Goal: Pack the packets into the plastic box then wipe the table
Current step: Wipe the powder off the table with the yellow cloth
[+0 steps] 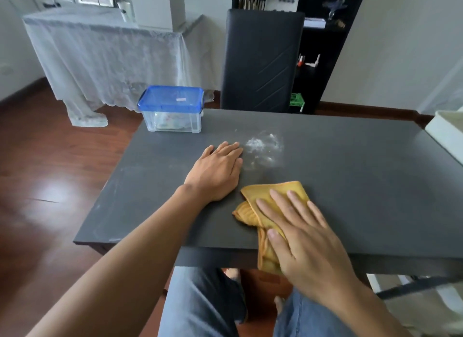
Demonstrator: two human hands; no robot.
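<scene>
Powder smear (263,148) lies mid-frame on the tabletop (350,181), just beyond the flat, empty left hand (218,168) and up-frame of the yellow cloth (273,198) pressed under the right hand (300,234), fingers straight; plastic box (171,109) lidded, upper left.

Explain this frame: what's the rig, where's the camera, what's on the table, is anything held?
There is no machine here: a person works with bare hands, and the single wide-angle camera sits on their head, looking forward and down. The left hand lies flat on the dark table, holding nothing. The right hand presses a yellow cloth onto the table with straight fingers; part of the cloth hangs over the near edge. Beyond the left hand is a patch of white powder. At the far left corner stands a clear plastic box with its blue lid on; something lies inside, but it is too blurred to identify.
</scene>
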